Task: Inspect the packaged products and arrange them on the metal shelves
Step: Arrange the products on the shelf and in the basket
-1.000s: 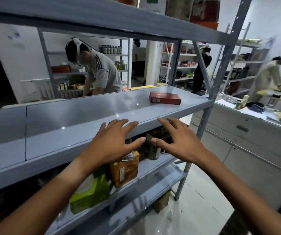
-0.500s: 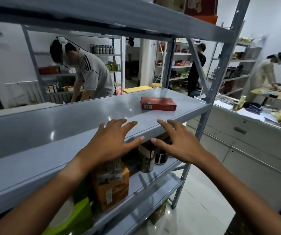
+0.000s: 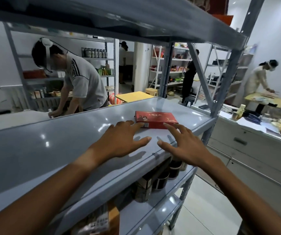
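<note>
A flat red box [image 3: 155, 119] lies on the grey metal shelf [image 3: 55, 146] in front of me, towards its right end. My left hand [image 3: 119, 141] hovers over the shelf with fingers spread, its fingertips at the box's near left corner. My right hand [image 3: 181, 143] is also spread, fingertips at the box's near right edge. Neither hand holds anything. On the shelf below stand dark jars [image 3: 160, 180] and an orange box [image 3: 105, 219], partly hidden by the shelf edge.
A second grey shelf [image 3: 136, 16] hangs close overhead. The upright post [image 3: 227, 68] stands at the right end. A grey cabinet [image 3: 255, 150] with clutter on top runs along the right. A person in a grey shirt [image 3: 82, 82] bends behind the shelf; others stand farther back.
Both hands have moved up from the shelf's front edge and forward over the shelf surface, reaching the red box. My view has risen and come closer.
</note>
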